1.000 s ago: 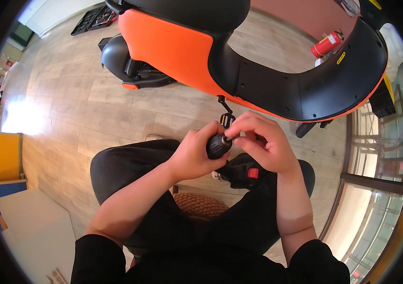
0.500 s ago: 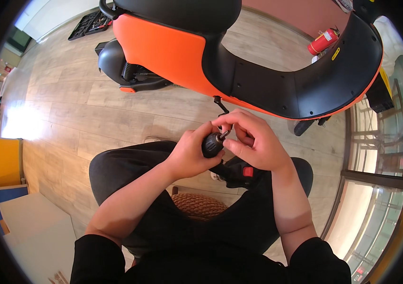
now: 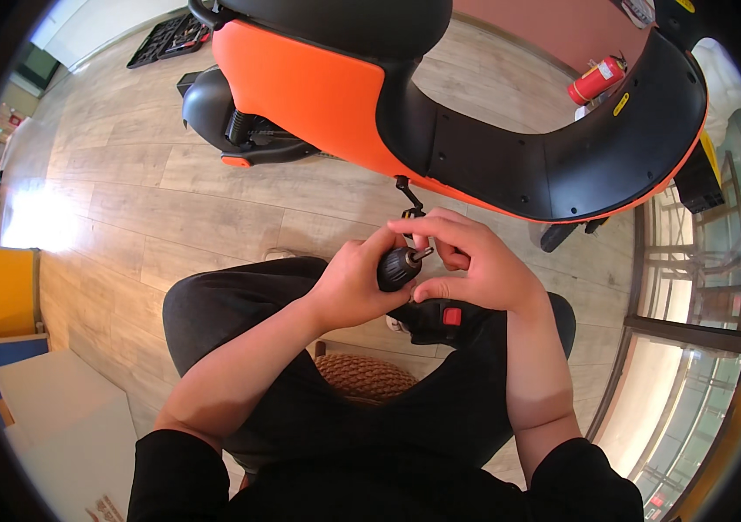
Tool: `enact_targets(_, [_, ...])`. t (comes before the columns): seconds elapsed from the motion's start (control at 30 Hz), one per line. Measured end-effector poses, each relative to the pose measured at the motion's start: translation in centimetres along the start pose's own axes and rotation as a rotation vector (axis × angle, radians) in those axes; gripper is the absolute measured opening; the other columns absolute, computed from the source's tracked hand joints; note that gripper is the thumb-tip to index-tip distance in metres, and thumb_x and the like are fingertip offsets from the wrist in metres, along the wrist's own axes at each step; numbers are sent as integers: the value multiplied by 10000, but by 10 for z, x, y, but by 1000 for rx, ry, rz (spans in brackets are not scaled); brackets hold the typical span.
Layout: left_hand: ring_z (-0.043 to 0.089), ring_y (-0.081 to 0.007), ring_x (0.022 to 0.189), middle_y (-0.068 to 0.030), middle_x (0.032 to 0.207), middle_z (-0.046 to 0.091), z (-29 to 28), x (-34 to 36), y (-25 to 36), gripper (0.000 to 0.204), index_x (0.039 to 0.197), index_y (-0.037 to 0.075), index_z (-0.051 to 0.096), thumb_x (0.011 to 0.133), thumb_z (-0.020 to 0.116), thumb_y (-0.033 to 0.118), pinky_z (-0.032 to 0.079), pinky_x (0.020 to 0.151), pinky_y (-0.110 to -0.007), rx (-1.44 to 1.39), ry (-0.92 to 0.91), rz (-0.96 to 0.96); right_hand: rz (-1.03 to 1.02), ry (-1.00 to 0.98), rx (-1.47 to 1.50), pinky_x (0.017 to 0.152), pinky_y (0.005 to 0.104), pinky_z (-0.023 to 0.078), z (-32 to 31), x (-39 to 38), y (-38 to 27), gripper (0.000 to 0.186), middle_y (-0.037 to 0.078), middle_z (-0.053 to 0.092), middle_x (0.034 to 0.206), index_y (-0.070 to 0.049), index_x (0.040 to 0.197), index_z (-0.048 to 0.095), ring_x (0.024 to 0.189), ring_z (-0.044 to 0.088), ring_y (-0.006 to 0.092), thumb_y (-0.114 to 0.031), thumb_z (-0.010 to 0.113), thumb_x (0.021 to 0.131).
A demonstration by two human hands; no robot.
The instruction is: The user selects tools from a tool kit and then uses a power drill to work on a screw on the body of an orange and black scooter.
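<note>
Seated on a woven stool point(image 3: 366, 378), legs apart, a person works over a power drill as we look down from head height. We find the tool between the knees: its black chuck point(image 3: 396, 270) sits in front of the person, the dark body runs beneath the hands, and a red patch point(image 3: 451, 317) shows near the right thigh. The left hand point(image 3: 355, 283) is wrapped around the chuck, holding it from the left side. A short metal bit point(image 3: 423, 254) juts from the chuck's nose, slanting up to the right.

The right hand point(image 3: 479, 271) is loosely curved, its thumb and fingers parted around the bit and not pinching it; we cannot tell whether a fingertip brushes the chuck or the left hand.

We judge the step in hand to be fitting or checking the bit. The next move, in our view, calls for keeping the bit straight and centred while the chuck is firmly tightened; a crooked bit could wobble or slip.

Just beyond the hands, we see a pedal point(image 3: 412, 211) below an orange-and-black scooter point(image 3: 301, 83) standing on a wooden floor point(image 3: 118, 200). Farther off lie an open tool case point(image 3: 168, 39), upper left, and a red fire extinguisher point(image 3: 596, 80), upper right.
</note>
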State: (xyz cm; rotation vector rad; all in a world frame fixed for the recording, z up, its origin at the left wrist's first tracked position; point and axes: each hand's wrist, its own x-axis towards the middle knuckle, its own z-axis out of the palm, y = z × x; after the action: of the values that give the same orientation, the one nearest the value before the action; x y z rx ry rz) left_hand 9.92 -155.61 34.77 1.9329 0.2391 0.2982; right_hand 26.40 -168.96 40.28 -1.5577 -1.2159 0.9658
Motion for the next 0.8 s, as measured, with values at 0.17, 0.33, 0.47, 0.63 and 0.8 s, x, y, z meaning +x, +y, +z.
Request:
enact_targets(0.17, [693,-329,794,-131,846,665,-3,1,5,439,1026,62,516,751,851,136,537,720,-382,-8,-44,-74,-70,-2,-147,590,232,297,-8,-4,12,631,-71,525,873,-99,1127,713,686,347,61,-309,981,596])
enact_targets(0.33, [691,-345,769,-134,816,662,-2,-1,0,409,1012,61,510,762,829,115,536,703,-389,16,-3,-76,52,39,117,586,237,281,-4,-3,4,623,-78,440,777,-85,1040,704,685,344,57,-383,991,574])
enact_targets(0.47, [691,-345,767,-134,810,659,-2,-1,1,405,1011,59,511,765,827,117,537,703,-386,45,-6,-72,35,-19,-60,591,236,278,-14,-7,22,669,-77,404,780,-94,1073,721,690,344,57,-419,985,551])
enact_targets(0.63, [691,-335,762,-129,837,656,0,-4,-3,416,1014,63,519,758,840,127,543,702,-378,25,-18,-6,-15,49,93,579,267,268,-5,-2,-2,711,-71,368,736,-105,1097,760,670,350,73,-465,957,517])
enact_targets(0.8, [695,-346,804,-121,873,667,2,-8,0,442,1038,76,528,731,844,110,546,702,-395,58,-75,59,-244,-73,-129,567,301,268,-11,-5,5,729,-33,348,704,-102,1089,764,629,349,119,-476,961,495])
